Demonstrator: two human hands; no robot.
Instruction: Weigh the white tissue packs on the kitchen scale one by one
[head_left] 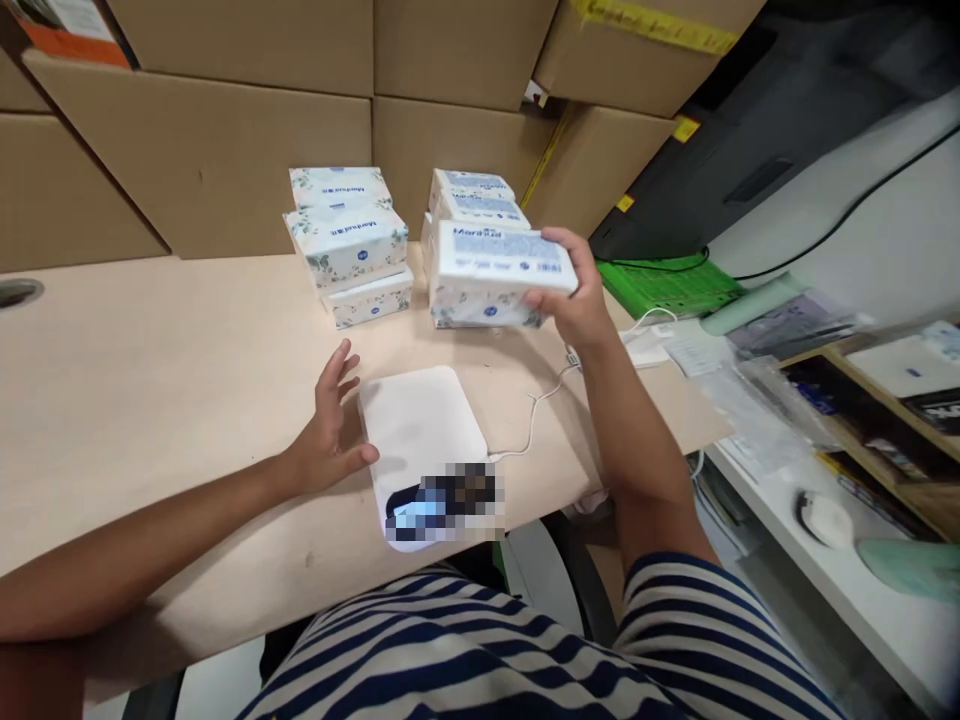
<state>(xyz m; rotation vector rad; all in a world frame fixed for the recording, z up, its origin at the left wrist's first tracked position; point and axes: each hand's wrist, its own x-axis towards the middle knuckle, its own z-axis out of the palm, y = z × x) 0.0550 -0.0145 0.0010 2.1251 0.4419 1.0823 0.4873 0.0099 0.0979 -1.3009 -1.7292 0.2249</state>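
Note:
My right hand grips the right end of a tissue pack, thumb in front and fingers behind. This pack is at the front of the right-hand group, where more tissue packs sit behind it; whether it touches the one below I cannot tell. My left hand is empty with fingers apart, at the left edge of a white flat device like a small scale. The device's dark front panel is partly blurred out. Left of the held pack stands another stack of tissue packs.
Cardboard boxes form a wall behind the table. A white cable runs from the device toward the right. Beyond the table's right edge are a green crate-like item and a white shelf with various items.

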